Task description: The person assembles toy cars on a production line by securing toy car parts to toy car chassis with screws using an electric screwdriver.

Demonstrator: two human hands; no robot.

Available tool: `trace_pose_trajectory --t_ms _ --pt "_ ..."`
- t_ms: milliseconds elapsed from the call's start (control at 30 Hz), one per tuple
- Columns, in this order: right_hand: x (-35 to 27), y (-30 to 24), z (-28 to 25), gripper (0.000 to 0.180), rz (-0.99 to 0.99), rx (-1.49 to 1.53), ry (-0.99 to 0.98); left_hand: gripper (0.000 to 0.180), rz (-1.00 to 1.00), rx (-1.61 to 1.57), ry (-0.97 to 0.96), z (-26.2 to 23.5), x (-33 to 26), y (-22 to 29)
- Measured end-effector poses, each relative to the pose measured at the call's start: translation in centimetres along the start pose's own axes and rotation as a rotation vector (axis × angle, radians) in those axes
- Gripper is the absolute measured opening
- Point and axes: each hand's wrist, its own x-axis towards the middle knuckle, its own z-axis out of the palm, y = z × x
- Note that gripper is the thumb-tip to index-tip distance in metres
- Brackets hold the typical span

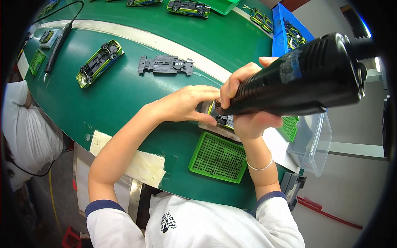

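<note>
My right hand point(244, 80) is wrapped around a black electric screwdriver point(306, 78), which tilts down toward an upturned toy car point(223, 120). The tool and my fingers cover much of that car, and the bit's tip is hidden. Thumb and fingers of my left hand point(182, 103) grip the car from its left side, over a pale holding block point(221, 132). Just nearer to me lies a green perforated tray point(215, 177) with small dark pieces in its holes. A loose grey toy car chassis point(165, 65) lies beyond my left hand.
Another upturned toy car point(99, 63) and a second screwdriver with a cord point(58, 47) lie to the left. At the right stand a blue bin point(280, 35) of car parts and a clear plastic box point(312, 144). A co-worker's white sleeve point(29, 132) shows at far left.
</note>
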Motion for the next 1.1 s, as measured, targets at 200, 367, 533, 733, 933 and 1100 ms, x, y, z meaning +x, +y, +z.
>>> trace_pose_trajectory --t_ms 200,367,533,733,933,1100 --pt "-0.2 -0.4 0.4 0.090 0.019 -0.021 -0.059 0.055 0.141 -0.029 0.177 1.3 -0.2 -2.2" --pt "0.9 -0.3 -1.3 0.094 -0.332 0.215 -0.224 0.055 0.224 -0.065 0.358 3.1 0.4 -3.3" --pt "0.9 -6.5 -4.4 0.086 -0.480 0.177 0.016 0.060 0.185 -0.126 0.476 4.7 0.1 -1.5" --pt "0.4 -9.0 -6.1 0.064 -0.556 0.117 0.165 0.062 0.224 -0.157 0.619 5.8 -0.1 -0.9" --pt "0.4 -9.1 -6.3 0.062 -0.560 0.113 0.176 0.062 0.226 -0.157 0.617 6.2 0.1 -0.1" --pt "0.3 -9.1 -6.1 0.061 -0.561 0.135 0.180 0.060 0.245 -0.114 0.655 6.3 -0.1 0.3"
